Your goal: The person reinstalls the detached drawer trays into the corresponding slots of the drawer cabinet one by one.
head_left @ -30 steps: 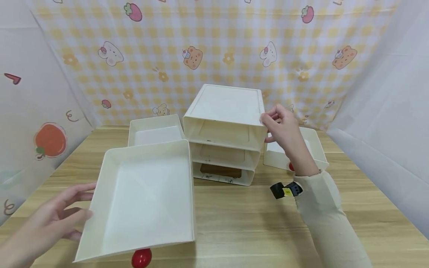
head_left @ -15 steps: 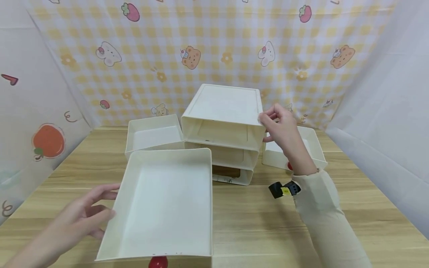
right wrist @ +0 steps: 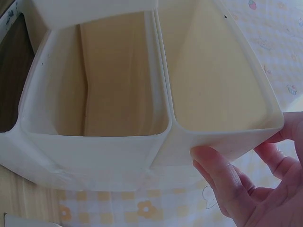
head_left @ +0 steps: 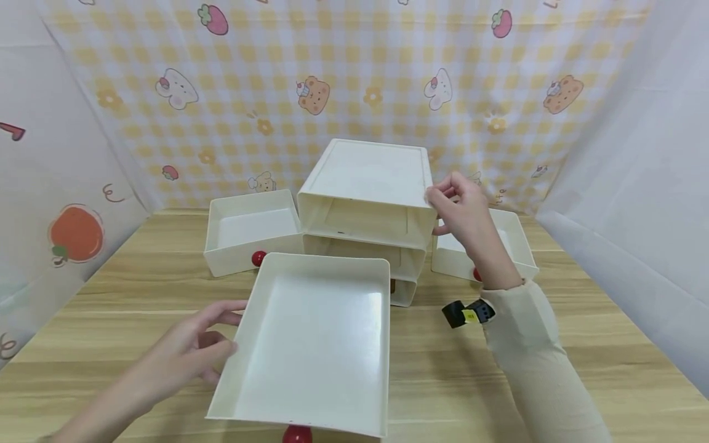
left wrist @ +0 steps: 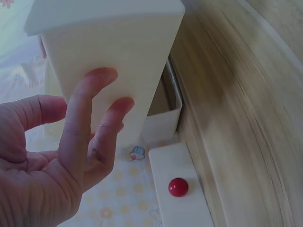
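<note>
Drawer (head_left: pixel 312 347), white and open-topped, was held tilted in front of a three-tier cabinet (head_left: pixel 368 172), its left side clamped in the grip of the left hand (head_left: pixel 191 351). The cabinet's upper right edge was pinched in the grip of the right hand (head_left: pixel 461 203). On the table (head_left: pixel 111 344), a second drawer (head_left: pixel 235 255) was placed just left of the cabinet and a third drawer (head_left: pixel 453 261) to its right, each fitted with a red knob. The lower tiers were partly blocked by the held drawer, and the third drawer was crossed by the right forearm (head_left: pixel 498 261). A checked cloth (head_left: pixel 360 61) was hung behind.

The held drawer's inner floor was shown in the head view; its outer surface, with fingertips (left wrist: pixel 104 74) laid against it, was shown in the left wrist view. Openings of all three tiers were revealed in the right wrist view, the lowest appearing dark.

Lettering (head_left: pixel 500 197) on the cloth was only partly legible; characters on a yellow label (head_left: pixel 470 316) at the right wrist were too small to be read.
</note>
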`<move>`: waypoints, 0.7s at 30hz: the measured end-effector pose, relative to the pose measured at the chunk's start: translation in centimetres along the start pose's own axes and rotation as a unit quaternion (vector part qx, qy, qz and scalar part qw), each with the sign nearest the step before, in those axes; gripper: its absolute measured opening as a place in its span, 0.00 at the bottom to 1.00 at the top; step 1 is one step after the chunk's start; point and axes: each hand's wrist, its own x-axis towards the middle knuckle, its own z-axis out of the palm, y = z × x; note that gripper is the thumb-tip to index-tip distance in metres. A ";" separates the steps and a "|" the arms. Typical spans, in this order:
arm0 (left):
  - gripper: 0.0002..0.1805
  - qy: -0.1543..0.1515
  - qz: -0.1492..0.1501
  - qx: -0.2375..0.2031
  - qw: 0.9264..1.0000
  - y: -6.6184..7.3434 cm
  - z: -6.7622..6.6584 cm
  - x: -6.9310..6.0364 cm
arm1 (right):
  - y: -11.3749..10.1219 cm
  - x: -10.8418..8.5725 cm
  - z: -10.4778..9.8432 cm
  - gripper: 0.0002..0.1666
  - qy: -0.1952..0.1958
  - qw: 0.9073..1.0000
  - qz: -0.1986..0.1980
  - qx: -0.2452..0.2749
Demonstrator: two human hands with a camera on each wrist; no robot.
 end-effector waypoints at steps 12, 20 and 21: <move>0.29 -0.026 -0.032 -0.018 0.999 1.5 2.3 2.3 | -0.1 0.0 0.2 0.10 0.002 1.000 -0.004 0.003; 0.28 -0.033 -0.031 0.011 0.999 1.7 3.1 3.3 | -0.1 -0.1 0.0 0.11 -0.005 1.000 0.001 -0.006; 0.28 -0.035 -0.031 0.012 0.999 1.7 3.2 3.4 | -0.1 0.0 0.1 0.11 -0.002 1.000 0.001 -0.005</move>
